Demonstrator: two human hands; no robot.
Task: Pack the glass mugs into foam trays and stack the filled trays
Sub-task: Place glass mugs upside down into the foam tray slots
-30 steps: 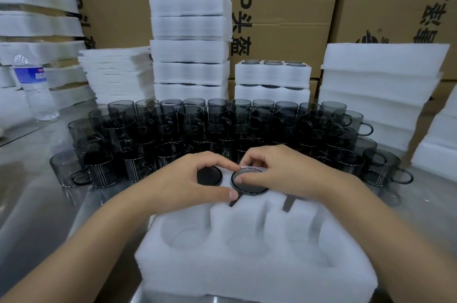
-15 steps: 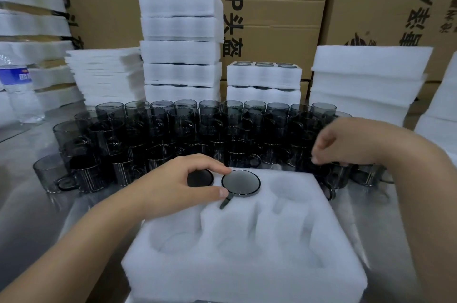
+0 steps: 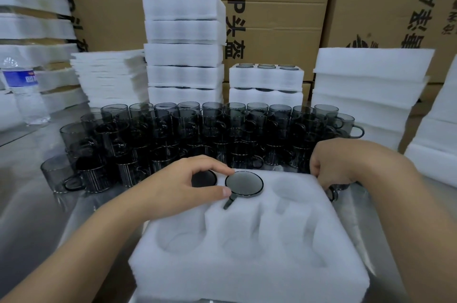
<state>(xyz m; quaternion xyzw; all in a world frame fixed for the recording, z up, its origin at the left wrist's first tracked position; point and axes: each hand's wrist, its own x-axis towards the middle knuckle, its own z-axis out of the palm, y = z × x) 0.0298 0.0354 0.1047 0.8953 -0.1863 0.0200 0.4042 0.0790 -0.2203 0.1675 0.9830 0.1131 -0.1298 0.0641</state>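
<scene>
A white foam tray [image 3: 247,248] lies in front of me on the metal table. Two dark glass mugs sit sunk in its far row, one in the left slot [image 3: 204,178] and one in the middle slot [image 3: 244,184]; the other slots are empty. My left hand [image 3: 180,189] rests on the tray over the left mug, its thumb and forefinger tips touching the middle mug's rim. My right hand [image 3: 346,166] grips a loose mug [image 3: 332,194] just beyond the tray's far right corner; only its handle shows.
Several dark glass mugs [image 3: 210,134] crowd the table behind the tray. Stacks of filled trays [image 3: 184,55] [image 3: 265,77] stand further back, foam sheets [image 3: 108,75] at left, empty foam trays [image 3: 366,85] at right. A water bottle [image 3: 24,90] stands far left. Cardboard boxes form the back wall.
My right hand left the middle mug in the tray, swung right to the loose mugs and closed on one by the tray's corner. My left hand stayed put.
</scene>
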